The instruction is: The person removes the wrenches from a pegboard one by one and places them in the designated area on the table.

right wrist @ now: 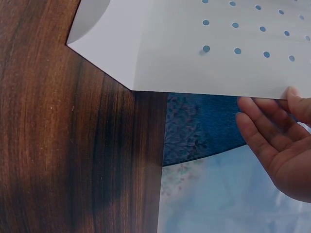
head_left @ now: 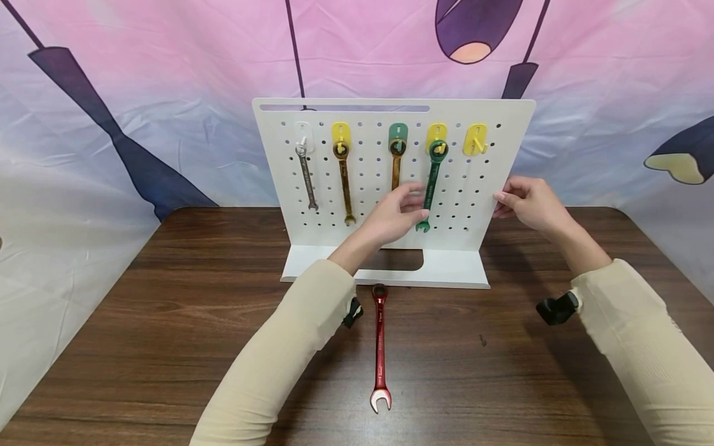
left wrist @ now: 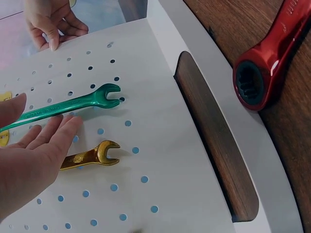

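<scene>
A green combination wrench [head_left: 431, 186] hangs by its ring end from a yellow hook on a white pegboard [head_left: 480, 111]. My left hand [head_left: 393, 214] is at its lower shaft, thumb on one side and extended fingers on the other; a firm hold does not show. Just left of it hangs a gold wrench [head_left: 396, 167], its lower part hidden by that hand in the head view; its open end shows in the left wrist view. At the board's right edge, my right hand [head_left: 530, 201] pinches the panel, thumb in front and fingers behind.
A silver wrench [head_left: 307, 179] and another gold wrench [head_left: 344, 179] hang farther left. One more yellow hook [head_left: 475, 140] sits at the right end. On the wooden table [head_left: 223, 297], a red wrench [head_left: 380, 341] lies before the board's base, open end nearest me. A printed cloth [head_left: 195, 142] hangs behind.
</scene>
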Demonstrator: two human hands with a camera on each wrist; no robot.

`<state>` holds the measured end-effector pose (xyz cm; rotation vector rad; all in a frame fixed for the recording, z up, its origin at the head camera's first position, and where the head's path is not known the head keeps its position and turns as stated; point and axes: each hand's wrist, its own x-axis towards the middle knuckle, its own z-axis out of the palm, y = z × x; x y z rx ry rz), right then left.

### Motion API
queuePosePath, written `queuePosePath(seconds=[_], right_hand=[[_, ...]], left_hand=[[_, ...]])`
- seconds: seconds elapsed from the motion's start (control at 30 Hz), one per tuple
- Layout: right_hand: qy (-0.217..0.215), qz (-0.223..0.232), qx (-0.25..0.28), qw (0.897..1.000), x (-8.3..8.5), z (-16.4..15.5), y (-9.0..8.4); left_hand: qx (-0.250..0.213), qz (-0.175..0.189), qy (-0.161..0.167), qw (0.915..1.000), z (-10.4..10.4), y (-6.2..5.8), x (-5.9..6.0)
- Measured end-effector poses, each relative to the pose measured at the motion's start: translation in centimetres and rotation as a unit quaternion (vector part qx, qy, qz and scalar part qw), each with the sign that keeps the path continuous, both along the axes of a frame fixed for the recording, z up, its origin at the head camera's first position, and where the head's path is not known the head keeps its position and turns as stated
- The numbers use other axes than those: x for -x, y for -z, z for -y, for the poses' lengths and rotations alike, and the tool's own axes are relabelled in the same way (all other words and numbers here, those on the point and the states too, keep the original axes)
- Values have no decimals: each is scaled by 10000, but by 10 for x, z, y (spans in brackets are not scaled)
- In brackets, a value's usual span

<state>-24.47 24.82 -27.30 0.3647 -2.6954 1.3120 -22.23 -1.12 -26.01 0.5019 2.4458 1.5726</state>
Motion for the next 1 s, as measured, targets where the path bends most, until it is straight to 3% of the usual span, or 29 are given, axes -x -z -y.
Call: queuePosePath(seconds=[0.3,0.6,1.0], right_hand=[[-5,-10,16,10000,-2,1,-1],[-7,38,62,10000,-1,0,-1],[18,-9,-18,10000,-1,2,0]], left_hand=[[-54,-73,-31,10000,-3,-1,-1],[239,-233,-16,9994,-4,0,-1],[-111,-171,84,9998,-6,-3,-7]])
